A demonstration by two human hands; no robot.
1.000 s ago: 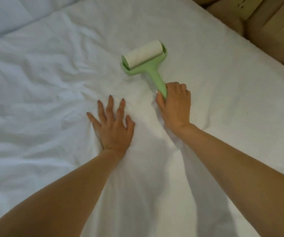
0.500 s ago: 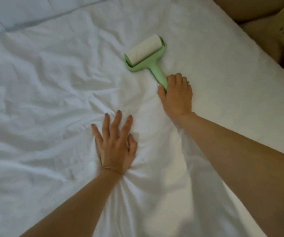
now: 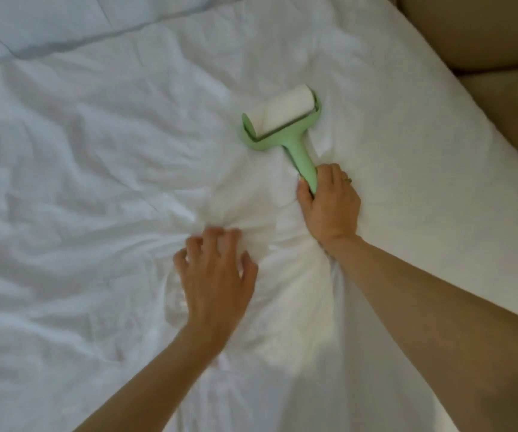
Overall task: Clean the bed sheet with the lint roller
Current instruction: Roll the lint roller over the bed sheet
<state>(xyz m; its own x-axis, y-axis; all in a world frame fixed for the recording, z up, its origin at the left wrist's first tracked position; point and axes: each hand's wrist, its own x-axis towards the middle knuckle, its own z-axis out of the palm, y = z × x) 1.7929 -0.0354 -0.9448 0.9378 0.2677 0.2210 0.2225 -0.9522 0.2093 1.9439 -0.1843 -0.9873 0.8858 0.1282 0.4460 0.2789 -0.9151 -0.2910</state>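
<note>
While the right hand (image 3: 329, 204) had its fingers and thumb wrapped round the low end of the green handle, the lint roller (image 3: 282, 120) sat drum-down on the white bed sheet (image 3: 95, 151), over toward the right edge of the bed. The handle's long axis ran from that hand away from the person, leaning a bit left, with the paper drum crosswise at the far end. So the roller lay ahead of both hands, and only the right one had it.

The left hand (image 3: 217, 272) was nearer the person and off to the left, apart from the roller. Its fingers were bent with the tips down on the fabric, and creases fanned out around them. It was motion-blurred though, so I couldn't tell if it was actually pinching cloth or just pressing on it.

My guess is the next stroke would go along that handle line, push or pull. The sheet between the two hands looked pretty bunched, so the drum might snag on a fold.
</note>
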